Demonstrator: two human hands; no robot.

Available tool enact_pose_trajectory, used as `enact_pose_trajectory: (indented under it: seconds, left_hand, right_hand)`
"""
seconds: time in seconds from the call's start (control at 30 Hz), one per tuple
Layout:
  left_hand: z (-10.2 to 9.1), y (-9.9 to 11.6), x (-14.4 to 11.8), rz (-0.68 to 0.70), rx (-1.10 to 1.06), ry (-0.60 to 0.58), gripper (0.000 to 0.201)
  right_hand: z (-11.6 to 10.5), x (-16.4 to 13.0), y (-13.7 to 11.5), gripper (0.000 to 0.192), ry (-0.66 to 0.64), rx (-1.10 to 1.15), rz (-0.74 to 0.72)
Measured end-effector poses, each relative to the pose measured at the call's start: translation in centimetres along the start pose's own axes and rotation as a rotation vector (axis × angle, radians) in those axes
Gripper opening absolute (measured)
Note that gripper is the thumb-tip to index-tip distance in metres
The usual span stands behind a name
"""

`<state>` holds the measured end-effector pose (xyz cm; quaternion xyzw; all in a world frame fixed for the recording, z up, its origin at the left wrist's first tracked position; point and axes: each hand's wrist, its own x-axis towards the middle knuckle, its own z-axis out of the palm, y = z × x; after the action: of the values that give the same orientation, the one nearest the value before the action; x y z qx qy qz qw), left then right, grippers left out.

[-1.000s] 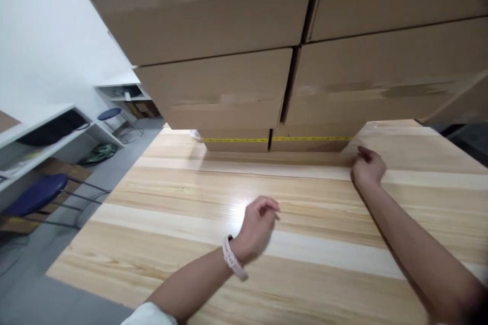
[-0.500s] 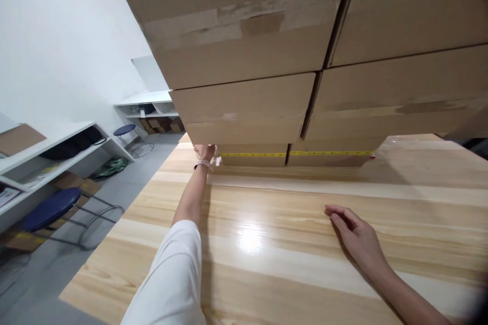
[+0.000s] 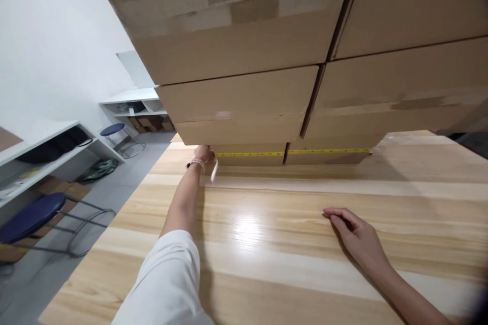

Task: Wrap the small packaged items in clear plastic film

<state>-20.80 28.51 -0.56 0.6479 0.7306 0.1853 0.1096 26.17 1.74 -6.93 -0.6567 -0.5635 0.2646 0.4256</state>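
Note:
A yellow tape measure (image 3: 249, 154) runs straight across the front of the lowest cardboard boxes (image 3: 251, 161), crossing the gap between them. At its left end is my left hand (image 3: 205, 153), closed around it by the box's lower left corner; the fingers are partly hidden. A white strap (image 3: 214, 171) dangles beside that hand. My right hand (image 3: 354, 236) rests low over the wooden table (image 3: 267, 289), well in front of the boxes. Its fingers are curled together against the thumb, and nothing shows in them.
Larger taped boxes (image 3: 236, 106) are stacked above and jut out over the lowest row. Left of the table stand blue round stools (image 3: 36, 216) and white shelves (image 3: 53, 137) holding dark items. Cartons (image 3: 150, 122) sit under the far shelf.
My left hand stays at the tape's left end, and the white strap beside it now hangs longer and lower. The view has shifted slightly. My right hand has hardly moved.

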Motion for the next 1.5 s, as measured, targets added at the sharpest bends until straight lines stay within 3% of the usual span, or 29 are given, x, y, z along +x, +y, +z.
enact_pose_trajectory:
  seconds: [0.17,0.4,0.57,0.73,0.9,1.03,1.1,1.23,1.33,1.5]
  left_hand:
    - [-1.7,-1.8,-4.8,0.055,0.007,0.024,0.031]
    - [-2.4,-2.0,-17.0,0.209,-0.047,0.022,0.041]
    - [-1.0,1.0,-25.5,0.339,-0.070,-0.044,0.042]
    - [2.0,7.0,-30.8,0.609,-0.161,-0.150,0.048]
    - [5.1,14.0,-31.7,0.821,-0.219,-0.271,0.052]
    - [6.6,17.0,-30.6,0.887,-0.228,-0.293,0.056]
    - [6.7,17.1,-30.0,0.895,-0.242,-0.275,0.051]
    - [6.3,16.4,-29.6,0.905,-0.235,-0.222,0.048]
    - [5.8,15.8,-29.7,0.875,-0.231,-0.194,0.047]
    - [5.6,14.4,-29.1,0.724,-0.248,-0.150,0.040]
  right_hand:
    - [0.0,0.1,0.3,0.037,-0.032,-0.016,-0.029]
    - [0.1,0.2,0.4,0.037,-0.087,-0.023,-0.090]
    - [0.2,0.1,-0.3,0.035,-0.109,-0.007,-0.129]
    - [0.5,-0.7,-1.8,0.036,-0.153,0.052,-0.112]
    - [1.4,-2.0,-3.8,0.068,-0.227,0.052,-0.169]
    - [1.7,-2.1,-3.6,0.058,-0.213,0.163,-0.141]
    - [1.5,-1.8,-3.2,0.054,-0.196,0.329,-0.068]
    - [1.1,-1.3,-3.0,0.066,-0.163,0.591,0.009]
    - [0.5,-1.0,-3.4,0.068,-0.231,0.680,0.066]
    - [-0.7,-0.7,-3.3,0.036,-0.354,0.684,0.136]
